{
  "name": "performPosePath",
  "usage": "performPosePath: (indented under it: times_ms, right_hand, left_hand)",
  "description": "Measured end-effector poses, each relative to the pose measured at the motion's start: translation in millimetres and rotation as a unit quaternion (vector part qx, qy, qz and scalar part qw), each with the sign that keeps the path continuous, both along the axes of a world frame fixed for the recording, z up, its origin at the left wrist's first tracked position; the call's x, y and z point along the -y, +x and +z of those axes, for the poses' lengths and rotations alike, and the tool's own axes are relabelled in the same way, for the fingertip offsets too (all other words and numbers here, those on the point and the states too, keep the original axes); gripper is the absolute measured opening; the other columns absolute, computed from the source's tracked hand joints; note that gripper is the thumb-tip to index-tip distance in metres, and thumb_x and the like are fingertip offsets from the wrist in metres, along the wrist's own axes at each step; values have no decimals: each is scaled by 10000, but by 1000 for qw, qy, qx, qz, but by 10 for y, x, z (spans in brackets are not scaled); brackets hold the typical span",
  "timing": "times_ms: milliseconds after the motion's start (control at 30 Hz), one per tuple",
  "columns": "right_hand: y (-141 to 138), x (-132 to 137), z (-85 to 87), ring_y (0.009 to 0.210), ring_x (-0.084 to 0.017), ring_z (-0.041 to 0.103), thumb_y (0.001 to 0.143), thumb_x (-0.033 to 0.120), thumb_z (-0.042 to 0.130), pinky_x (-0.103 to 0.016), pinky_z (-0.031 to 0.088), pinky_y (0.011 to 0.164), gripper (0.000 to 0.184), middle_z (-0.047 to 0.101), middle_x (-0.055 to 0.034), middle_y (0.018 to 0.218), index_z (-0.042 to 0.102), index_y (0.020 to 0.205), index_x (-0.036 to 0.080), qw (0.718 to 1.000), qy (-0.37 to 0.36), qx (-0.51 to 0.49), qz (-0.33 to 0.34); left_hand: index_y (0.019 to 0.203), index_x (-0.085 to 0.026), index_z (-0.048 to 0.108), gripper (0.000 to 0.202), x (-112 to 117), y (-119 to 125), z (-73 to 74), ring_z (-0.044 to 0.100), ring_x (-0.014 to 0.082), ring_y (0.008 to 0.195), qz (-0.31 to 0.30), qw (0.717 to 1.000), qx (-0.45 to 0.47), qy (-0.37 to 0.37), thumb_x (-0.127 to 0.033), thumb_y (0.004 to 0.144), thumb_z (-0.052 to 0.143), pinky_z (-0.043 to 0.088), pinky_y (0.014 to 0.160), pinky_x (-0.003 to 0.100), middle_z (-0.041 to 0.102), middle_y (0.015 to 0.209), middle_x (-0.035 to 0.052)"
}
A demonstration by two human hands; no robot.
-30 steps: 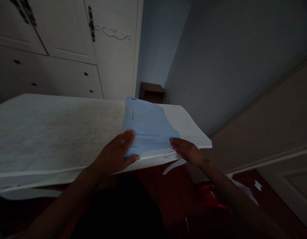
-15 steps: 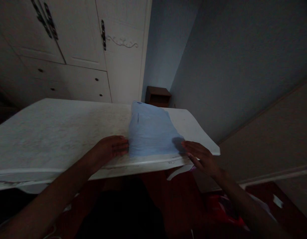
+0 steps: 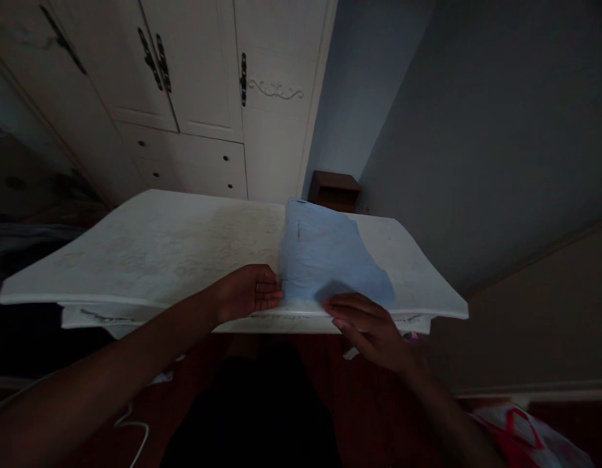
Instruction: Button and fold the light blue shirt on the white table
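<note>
A folded light-blue cloth [image 3: 325, 247] lies flat on the white table [image 3: 194, 234], right of its middle, reaching from the far edge almost to the near one. At its near left corner, my left hand [image 3: 247, 292] rests with the fingertips against the cloth's side, fingers slightly bent and not wrapped round it. My right hand [image 3: 366, 325] is over the near edge of the cloth, fingers stretched out and thumb apart, casting a shadow on it. Whether the right fingertips press on the fabric is hard to tell in the dim light.
White wardrobe doors and drawers [image 3: 198, 143] stand beyond the table. A small brown cabinet [image 3: 335, 188] is in the far corner by the grey wall [image 3: 500, 130]. On the floor are a white cable [image 3: 138, 426] and a red-and-white bag [image 3: 530, 432].
My right hand has moved left from the cloth's near right corner to along its near edge. My left hand stays at the left side. The view has turned left.
</note>
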State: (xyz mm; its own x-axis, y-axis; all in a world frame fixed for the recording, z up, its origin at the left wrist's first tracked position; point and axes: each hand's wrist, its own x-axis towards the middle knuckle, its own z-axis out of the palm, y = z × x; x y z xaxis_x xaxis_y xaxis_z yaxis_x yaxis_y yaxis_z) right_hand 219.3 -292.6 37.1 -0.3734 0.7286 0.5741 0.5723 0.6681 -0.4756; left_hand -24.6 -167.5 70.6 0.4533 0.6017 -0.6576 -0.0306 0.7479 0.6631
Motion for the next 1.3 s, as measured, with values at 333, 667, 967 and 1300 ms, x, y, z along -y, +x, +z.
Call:
performPosePath:
  times_ms: [333,667,967,1300]
  right_hand:
    - [-552,73,-252,980,-195,687,890,344,632,-396,560,886,290,725,-43,1075,658,1173,294,934,-264,-239,25]
    - [-612,-120,-353,1192,-257,599,927,604,429,-496,399,1092,555,637,-175,1257,609,1154,131,679,-456,-568,95]
    - [-15,-114,-360,1306,-241,491,932,549,383,-534,345,1127,432,611,-131,1268,592,1060,193,643,-323,-694,2]
    - [907,-226,-271,1039,-251,669,936,565,333,-508,497,961,472,715,-135,1035,588,1019,177,740,-387,-549,-37]
  left_hand:
    - [654,-162,550,159,-38,256,46,550,126,495,-47,994,-64,74,-223,637,696,450,474,239,567,602,0]
    - [800,-136,604,124,19,487,91,641,160,578,19,997,-10,70,-147,734,709,576,639,274,582,593,7]
    - [866,-133,635,113,-46,435,133,694,183,645,40,996,20,78,-101,768,681,608,694,318,684,750,63]
    - [803,-125,630,99,-10,264,30,678,169,612,41,996,5,73,-62,754,690,629,763,349,573,620,7]
